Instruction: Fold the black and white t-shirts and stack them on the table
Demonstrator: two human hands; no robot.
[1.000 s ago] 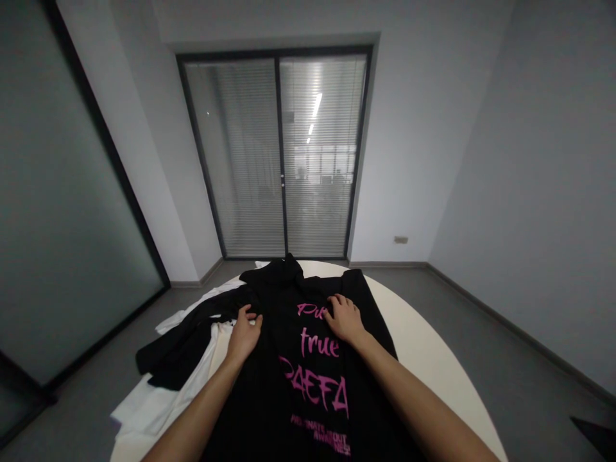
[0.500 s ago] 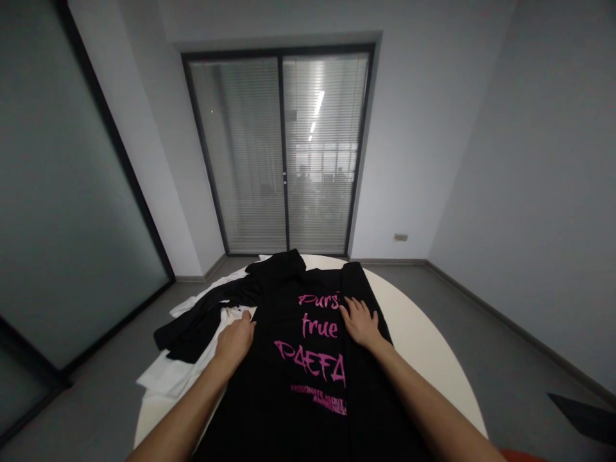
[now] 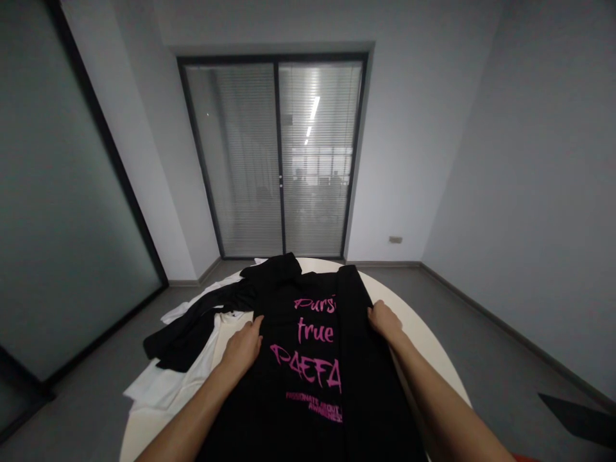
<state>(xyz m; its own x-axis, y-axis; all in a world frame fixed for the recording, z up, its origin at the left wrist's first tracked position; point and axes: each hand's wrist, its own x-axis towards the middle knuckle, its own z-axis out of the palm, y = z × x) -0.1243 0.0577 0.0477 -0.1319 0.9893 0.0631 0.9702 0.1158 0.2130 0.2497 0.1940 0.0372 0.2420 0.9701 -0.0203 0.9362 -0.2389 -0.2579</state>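
A black shirt (image 3: pixel 308 359) with pink lettering is spread on a round white table. Its right side is folded inward as a long strip (image 3: pixel 360 385) that covers the ends of some words. My left hand (image 3: pixel 244 346) is closed on the shirt's left edge, thumb on top and fingers mostly hidden. On the opposite side, my right hand (image 3: pixel 385 319) pinches the folded right edge. Black cloth (image 3: pixel 192 333) extends leftward from the shirt's upper left over white garments (image 3: pixel 156 385); whether it all belongs to the same shirt, I cannot tell.
The white tabletop (image 3: pixel 428 340) curves around the right of the clothes. Beyond the table are a glass door with blinds (image 3: pixel 312 205) and grey walls. Frosted glass (image 3: pixel 72 192) stands at the left, and a dark flat object (image 3: pixel 572 417) shows at the lower right.
My right hand has moved right, from lying flat on the folded strip to pinching its outer edge. My left hand stays at the left edge. The view has shifted slightly.
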